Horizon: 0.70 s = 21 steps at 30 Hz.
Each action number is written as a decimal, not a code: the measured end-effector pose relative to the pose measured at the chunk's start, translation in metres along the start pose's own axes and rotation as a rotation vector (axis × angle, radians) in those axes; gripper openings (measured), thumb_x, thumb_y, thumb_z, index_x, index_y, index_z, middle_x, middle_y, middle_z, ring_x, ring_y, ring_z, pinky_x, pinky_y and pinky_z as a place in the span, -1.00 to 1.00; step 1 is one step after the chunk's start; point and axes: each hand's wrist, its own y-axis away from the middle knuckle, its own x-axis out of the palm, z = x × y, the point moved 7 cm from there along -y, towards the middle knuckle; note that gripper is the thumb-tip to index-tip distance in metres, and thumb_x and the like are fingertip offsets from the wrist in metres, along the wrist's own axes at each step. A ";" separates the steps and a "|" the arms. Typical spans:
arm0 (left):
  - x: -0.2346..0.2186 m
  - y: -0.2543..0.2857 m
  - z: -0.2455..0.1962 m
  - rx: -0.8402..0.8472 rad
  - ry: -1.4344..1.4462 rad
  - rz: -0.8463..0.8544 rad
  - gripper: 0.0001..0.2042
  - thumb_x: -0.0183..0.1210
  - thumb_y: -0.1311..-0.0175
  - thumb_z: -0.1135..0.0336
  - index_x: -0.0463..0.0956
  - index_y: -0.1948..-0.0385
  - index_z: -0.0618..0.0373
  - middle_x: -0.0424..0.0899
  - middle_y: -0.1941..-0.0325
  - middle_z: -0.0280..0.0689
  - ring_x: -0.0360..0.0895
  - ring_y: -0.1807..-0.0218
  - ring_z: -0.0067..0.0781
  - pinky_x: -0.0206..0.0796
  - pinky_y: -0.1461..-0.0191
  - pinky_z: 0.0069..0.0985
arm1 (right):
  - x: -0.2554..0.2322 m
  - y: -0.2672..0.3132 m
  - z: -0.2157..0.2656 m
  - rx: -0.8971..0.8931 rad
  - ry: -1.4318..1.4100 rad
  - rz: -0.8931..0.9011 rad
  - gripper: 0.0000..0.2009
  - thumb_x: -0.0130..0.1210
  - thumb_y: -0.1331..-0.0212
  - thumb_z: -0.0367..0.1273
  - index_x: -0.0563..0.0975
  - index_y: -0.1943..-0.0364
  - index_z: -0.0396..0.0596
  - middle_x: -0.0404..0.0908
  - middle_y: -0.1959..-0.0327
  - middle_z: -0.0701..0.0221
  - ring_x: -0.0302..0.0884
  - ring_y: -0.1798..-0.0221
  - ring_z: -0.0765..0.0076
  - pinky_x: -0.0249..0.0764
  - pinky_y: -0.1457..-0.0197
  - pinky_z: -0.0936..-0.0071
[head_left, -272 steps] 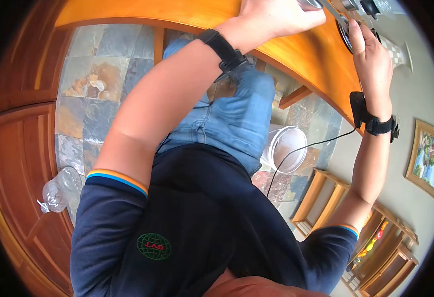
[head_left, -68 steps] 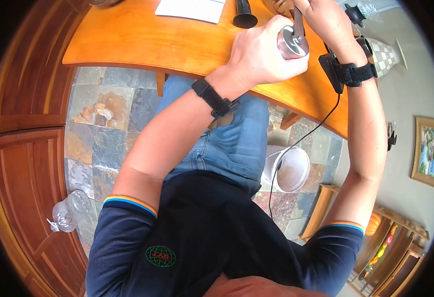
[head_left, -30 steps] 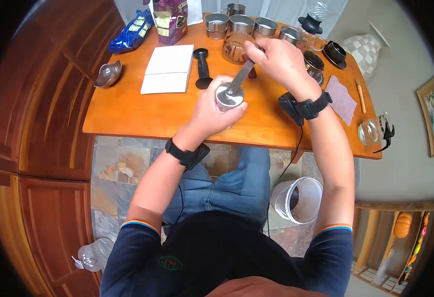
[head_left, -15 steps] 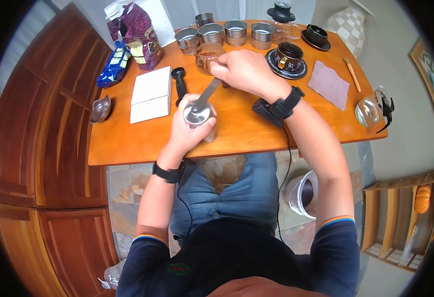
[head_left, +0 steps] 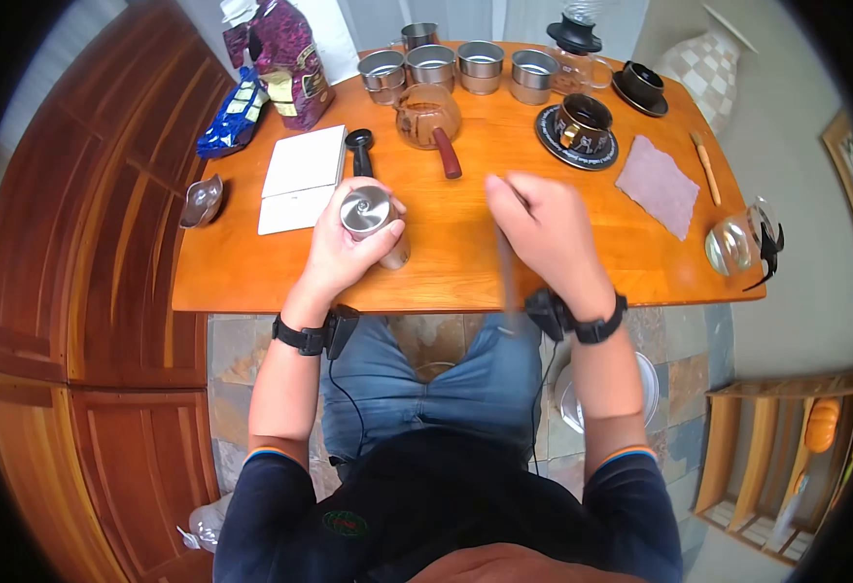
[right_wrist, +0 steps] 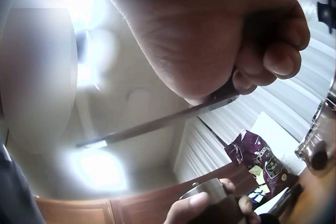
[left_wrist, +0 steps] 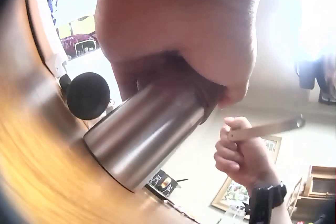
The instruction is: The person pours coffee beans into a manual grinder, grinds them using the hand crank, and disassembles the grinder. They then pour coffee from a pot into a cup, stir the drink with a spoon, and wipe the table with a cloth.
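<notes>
My left hand (head_left: 334, 243) grips a steel hand coffee grinder (head_left: 365, 208), fingers on one side and thumb on the other. Its round lid shows a small bare stud at the centre. In the left wrist view, the base of its smooth metal body (left_wrist: 144, 134) is close over the wooden table. To the right, my right hand (head_left: 553, 233) holds the grinder's flat metal crank handle (head_left: 508, 277), apart from the grinder and blurred in the head view. The handle's free end, with a hole, points away from the fist in the left wrist view.
Beside the grinder lie a black scoop-like tool (head_left: 360, 146) and a white slab (head_left: 300, 180). A brown glass pot (head_left: 426, 121) with a red handle stands behind. Metal cups (head_left: 431, 68) line the back; a cup and saucer (head_left: 582, 126), pink cloth (head_left: 658, 185) and glass jug (head_left: 732, 245) are right.
The crank handle, attached to the grinder's top half a second ago, is now off it. My right hand has moved right and toward the body with the handle; the left keeps its grip.
</notes>
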 end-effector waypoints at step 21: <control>0.072 0.082 -0.020 -0.147 -0.276 -0.044 -0.73 0.43 -0.22 0.44 0.57 0.10 0.19 0.49 0.57 -0.51 0.39 0.57 -0.76 0.27 0.48 -0.67 | 0.058 0.066 -0.060 0.368 -0.585 0.016 -0.53 0.07 -0.50 -0.18 0.38 0.58 -0.17 0.19 0.72 0.42 0.10 0.62 0.58 0.11 0.54 0.42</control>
